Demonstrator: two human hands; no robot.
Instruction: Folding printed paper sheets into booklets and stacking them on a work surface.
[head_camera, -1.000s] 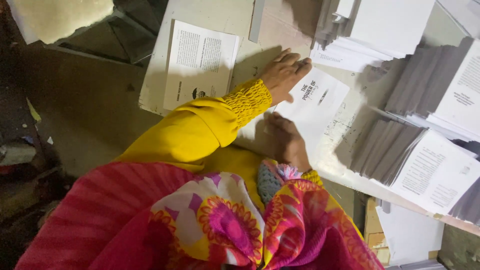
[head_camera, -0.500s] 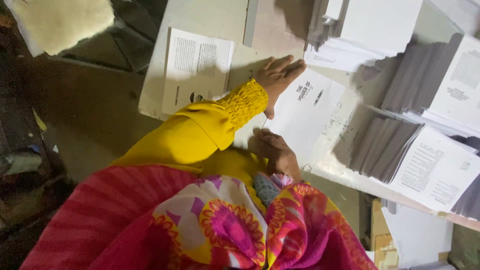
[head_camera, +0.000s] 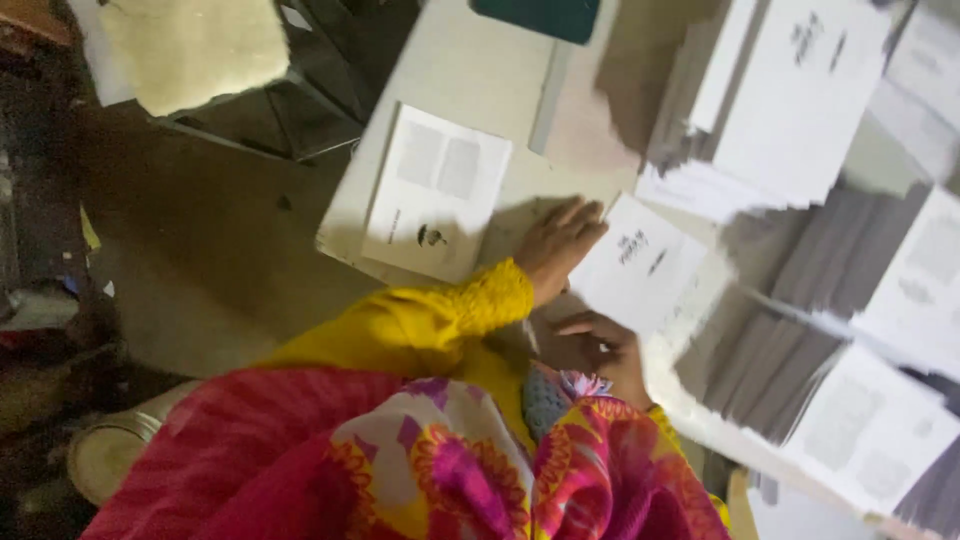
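The left hand lies flat, fingers spread, pressing the near edge of a white printed sheet on the table. The right hand sits just below it, fingers curled at the sheet's lower edge; whether it pinches the paper cannot be told through the blur. A second printed leaflet lies toward the table's left edge, and tall paper stacks crowd the far right side. The sheet could crease or skew if one hand slides while the other pins it, and a stray sleeve might nudge the leaning stacks.
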